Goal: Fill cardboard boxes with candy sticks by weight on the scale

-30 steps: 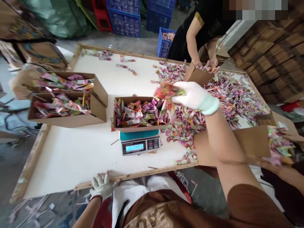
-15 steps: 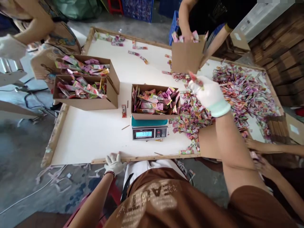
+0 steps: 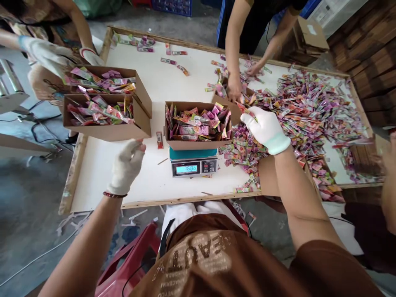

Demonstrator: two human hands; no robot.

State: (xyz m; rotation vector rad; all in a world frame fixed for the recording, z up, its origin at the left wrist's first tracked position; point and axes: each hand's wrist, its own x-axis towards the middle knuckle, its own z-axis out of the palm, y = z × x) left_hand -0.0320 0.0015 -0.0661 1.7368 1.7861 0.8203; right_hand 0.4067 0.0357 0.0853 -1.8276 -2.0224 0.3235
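My right hand, in a white glove, pinches a small red stick sachet above the loose pile. My left hand, also gloved, is raised over the table's left part. Its fingers are loosely bent and apart, with nothing visible in them. Between my hands, a cardboard box full of pink and purple sachets sits on a digital scale with a lit display. Left of it are two more filled boxes, a near one and a far one.
A large sachet pile covers the table's right side. One red sachet lies left of the scale. Across the table, a co-worker's hands are at a tilted carton. Another person's gloved hand is by the left boxes. A red stool stands below.
My left hand has risen from the table's front edge to above the tabletop. My right hand still pinches a sachet, slightly lower. The co-worker's carton opposite has come down, and the scale digits differ.
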